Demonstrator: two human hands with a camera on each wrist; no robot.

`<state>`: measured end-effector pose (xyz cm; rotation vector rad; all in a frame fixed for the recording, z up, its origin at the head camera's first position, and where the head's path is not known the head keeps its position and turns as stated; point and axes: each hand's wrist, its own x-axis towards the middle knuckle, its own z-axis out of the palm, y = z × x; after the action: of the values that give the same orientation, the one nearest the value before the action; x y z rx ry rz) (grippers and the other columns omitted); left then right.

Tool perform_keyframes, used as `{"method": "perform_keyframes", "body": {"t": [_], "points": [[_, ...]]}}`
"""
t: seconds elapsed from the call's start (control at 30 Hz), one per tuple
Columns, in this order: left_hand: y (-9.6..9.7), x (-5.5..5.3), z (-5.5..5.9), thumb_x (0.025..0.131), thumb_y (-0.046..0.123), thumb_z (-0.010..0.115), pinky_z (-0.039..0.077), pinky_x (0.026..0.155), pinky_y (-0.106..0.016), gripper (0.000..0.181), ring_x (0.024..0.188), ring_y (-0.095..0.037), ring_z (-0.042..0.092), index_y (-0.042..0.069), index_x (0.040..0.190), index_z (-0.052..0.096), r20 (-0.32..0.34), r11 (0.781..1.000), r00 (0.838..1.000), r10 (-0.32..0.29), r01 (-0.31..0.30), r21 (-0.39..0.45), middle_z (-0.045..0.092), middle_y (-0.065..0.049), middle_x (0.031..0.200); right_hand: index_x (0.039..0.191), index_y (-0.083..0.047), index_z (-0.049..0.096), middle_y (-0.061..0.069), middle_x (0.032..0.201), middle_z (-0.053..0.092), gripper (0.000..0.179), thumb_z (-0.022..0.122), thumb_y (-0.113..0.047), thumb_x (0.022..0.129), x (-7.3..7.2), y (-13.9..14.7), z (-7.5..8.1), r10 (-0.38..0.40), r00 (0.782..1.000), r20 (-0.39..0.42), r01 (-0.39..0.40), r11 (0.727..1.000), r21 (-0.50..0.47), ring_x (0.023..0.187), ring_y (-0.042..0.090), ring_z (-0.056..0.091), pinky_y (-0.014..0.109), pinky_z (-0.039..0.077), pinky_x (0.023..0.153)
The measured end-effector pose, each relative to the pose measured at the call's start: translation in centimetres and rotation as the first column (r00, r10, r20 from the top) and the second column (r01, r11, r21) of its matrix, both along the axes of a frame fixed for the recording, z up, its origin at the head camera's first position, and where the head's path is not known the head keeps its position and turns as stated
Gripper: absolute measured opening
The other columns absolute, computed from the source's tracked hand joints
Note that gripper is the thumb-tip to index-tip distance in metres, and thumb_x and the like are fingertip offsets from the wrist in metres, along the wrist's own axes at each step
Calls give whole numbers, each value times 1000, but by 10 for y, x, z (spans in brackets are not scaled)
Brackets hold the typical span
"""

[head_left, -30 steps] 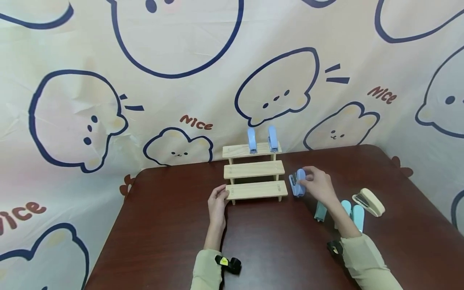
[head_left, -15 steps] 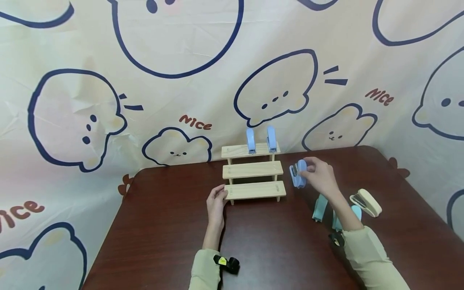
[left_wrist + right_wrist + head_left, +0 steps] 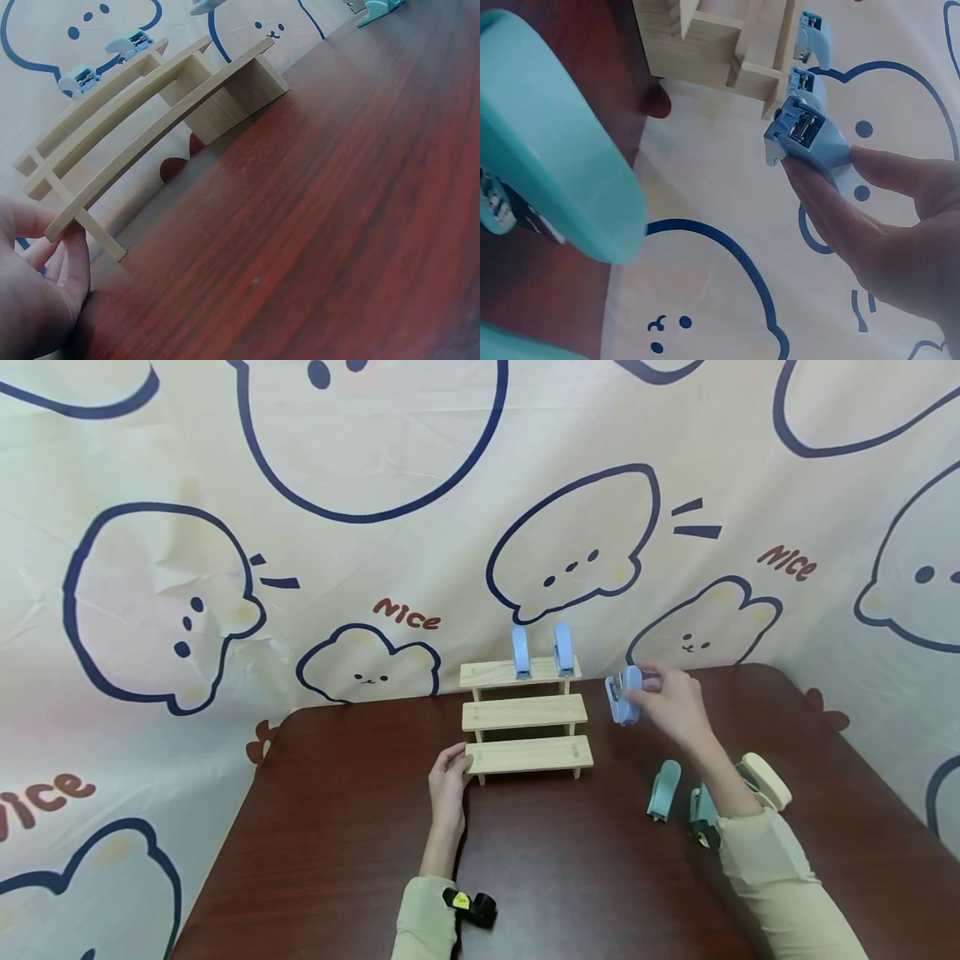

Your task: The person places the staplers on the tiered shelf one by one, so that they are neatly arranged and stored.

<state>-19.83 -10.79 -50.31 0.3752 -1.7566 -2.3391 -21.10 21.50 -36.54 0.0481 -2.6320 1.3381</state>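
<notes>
A three-tier wooden shelf stands at the back of the table. My left hand grips the left end of its lowest tier, thumb above and fingers below, as the left wrist view shows. Right of the shelf, my right hand pinches a blue stapler between thumb and fingers, held up off the table. In the right wrist view that blue stapler points toward the shelf's top. Two more blue staplers, a left one and a right one, stand on the top tier.
A teal stapler lies on the brown table right of the shelf. Another teal stapler and a cream stapler are partly hidden by my right forearm. A patterned cloth wall rises directly behind the table.
My right hand has lifted the blue stapler up and back, slightly to the right. My left hand has stayed on the shelf's lowest tier.
</notes>
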Motion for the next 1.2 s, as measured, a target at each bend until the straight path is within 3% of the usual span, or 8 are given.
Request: {"method": "perform_keyframes", "body": {"t": [0.6,1.2], "points": [[1,2,3,99,0,60,54,80,-22,31,92,-10,64,-11,129,62,6,1000,1000,1,-1,14,68,-9,111,146,8,48,36,142,52,52,67,-6,100,-7,2,20,28,999,-42,-29,999,-27,125,55,56,59,54,93],[0,1,4,98,-1,59,54,77,-21,34,90,-9,62,-13,129,60,3,1000,1000,-7,7,25,68,-6,109,149,6,47,35,144,52,53,64,-11,101,-11,0,42,27,1000,-11,-27,999,-18,124,53,57,57,55,93]]}}
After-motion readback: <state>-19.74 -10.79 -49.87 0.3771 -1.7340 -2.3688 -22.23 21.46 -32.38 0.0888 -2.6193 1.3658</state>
